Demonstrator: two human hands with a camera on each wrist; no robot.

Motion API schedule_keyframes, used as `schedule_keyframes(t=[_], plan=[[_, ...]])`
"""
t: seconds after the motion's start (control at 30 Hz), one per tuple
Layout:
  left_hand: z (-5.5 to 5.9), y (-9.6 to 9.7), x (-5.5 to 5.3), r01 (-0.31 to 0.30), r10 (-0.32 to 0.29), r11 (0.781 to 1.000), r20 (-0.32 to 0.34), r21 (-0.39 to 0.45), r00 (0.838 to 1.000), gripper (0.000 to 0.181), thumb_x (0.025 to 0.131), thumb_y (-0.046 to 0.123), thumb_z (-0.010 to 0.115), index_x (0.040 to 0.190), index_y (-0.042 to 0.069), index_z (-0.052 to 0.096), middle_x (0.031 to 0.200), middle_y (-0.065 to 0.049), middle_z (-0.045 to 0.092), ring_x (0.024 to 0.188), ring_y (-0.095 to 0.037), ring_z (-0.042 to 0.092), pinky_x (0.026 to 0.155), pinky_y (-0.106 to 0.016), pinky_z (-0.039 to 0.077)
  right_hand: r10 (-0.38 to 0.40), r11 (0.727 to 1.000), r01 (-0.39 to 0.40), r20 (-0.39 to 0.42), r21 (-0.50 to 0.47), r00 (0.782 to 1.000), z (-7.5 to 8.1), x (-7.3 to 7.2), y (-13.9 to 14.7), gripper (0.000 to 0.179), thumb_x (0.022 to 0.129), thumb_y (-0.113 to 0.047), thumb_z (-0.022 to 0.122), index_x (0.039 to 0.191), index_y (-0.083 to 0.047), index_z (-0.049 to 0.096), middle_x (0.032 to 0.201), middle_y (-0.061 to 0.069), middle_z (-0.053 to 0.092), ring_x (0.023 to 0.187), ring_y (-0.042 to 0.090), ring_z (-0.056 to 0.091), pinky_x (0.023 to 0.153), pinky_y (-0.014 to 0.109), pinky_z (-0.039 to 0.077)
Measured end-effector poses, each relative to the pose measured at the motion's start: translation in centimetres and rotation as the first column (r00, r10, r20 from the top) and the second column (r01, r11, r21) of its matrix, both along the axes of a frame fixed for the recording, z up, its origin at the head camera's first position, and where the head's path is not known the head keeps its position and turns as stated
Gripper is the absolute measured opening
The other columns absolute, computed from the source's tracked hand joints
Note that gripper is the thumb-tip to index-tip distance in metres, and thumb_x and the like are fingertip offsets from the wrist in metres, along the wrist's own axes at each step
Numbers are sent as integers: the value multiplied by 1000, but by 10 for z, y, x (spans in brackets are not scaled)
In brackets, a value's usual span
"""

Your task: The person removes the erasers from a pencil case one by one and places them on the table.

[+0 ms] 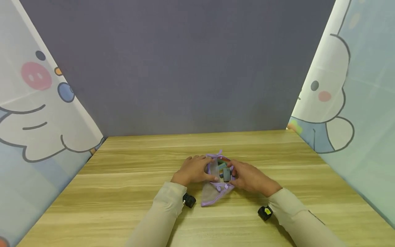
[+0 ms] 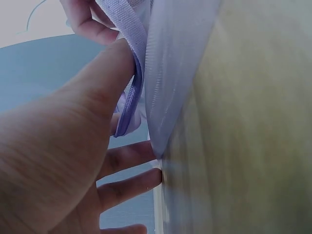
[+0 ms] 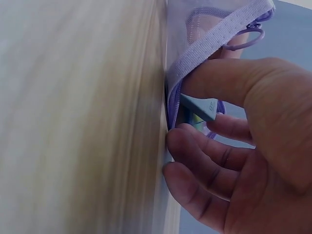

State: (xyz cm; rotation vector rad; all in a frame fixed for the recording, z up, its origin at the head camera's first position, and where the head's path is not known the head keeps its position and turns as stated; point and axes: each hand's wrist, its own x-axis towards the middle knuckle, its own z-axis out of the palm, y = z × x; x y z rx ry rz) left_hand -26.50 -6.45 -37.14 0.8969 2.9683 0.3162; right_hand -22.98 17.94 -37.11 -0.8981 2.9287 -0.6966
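Note:
A translucent mesh bag (image 1: 212, 196) with purple zipper edging lies on the table, its mouth spread between the two hands. My left hand (image 1: 192, 170) is at its left side, thumb hooked inside the zipper edge (image 2: 130, 105) and the other fingers spread outside near the tabletop. From the right, my right hand (image 1: 250, 176) holds the opposite edge, thumb over the zipper band (image 3: 219, 41) and fingers bent below it. Just inside the mouth stands a grey rectangular block (image 1: 226, 175), close to the right fingertips. Behind it, a teal block (image 1: 222, 166) and other small coloured pieces are partly hidden.
The wood-grain table (image 1: 129, 192) reaches back to a dark grey panel (image 1: 197, 68). Printed cartoon curtains, one on the left (image 1: 18, 137) and one on the right (image 1: 370, 120), stand along the sides. A purple loop (image 3: 248, 44) hangs from the zipper.

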Motion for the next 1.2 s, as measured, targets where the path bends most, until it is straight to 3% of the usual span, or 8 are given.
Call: schedule_keyframes(t=[0.17,0.47,0.87,1.03,1.13,1.2], plan=[[-2,-3,1,14,-13,999,-17,33,1000,82,81,69,70,147,24,52,146,-3,53,129,-28,52,107,-57,36,9,1000,-9,-35,4,999,-1,0,-3,48,83,-17,82,121,-3,57,89,-3,62,78,10,58,70,32,50],[-3,-8,0,29,-29,1000,20,12,999,86,79,68,73,150,26,49,150,-2,48,135,-30,46,110,-58,32,27,999,-27,-7,24,1000,-3,0,-10,49,81,-18,82,120,-4,56,90,-3,63,76,7,56,69,32,49],[-2,2,-6,55,-55,999,53,2,997,87,78,72,71,150,29,49,155,5,41,135,-26,41,108,-52,35,15,989,-11,-23,151,1000,15,-8,-6,45,77,-19,81,114,-6,58,89,-2,58,75,11,53,65,33,46],[0,4,-5,45,-44,999,66,-16,997,81,76,72,72,142,29,54,137,12,58,115,-19,49,94,-44,44,-23,984,25,-13,176,1000,19,-11,-6,46,76,-22,84,112,-8,58,90,-1,59,75,13,53,66,35,46],[3,3,-5,32,-29,999,67,-35,997,78,75,73,72,137,27,57,124,12,64,116,-21,52,96,-44,43,-27,985,30,-20,172,999,22,-12,-6,47,78,-23,84,115,-8,58,93,1,60,75,14,53,67,36,46],[5,3,-3,20,-16,999,69,-49,997,80,75,73,72,138,26,57,126,10,64,121,-23,53,102,-47,41,-14,987,19,-32,159,999,22,-12,-6,47,80,-23,84,116,-7,58,95,2,61,77,13,54,68,36,47]])
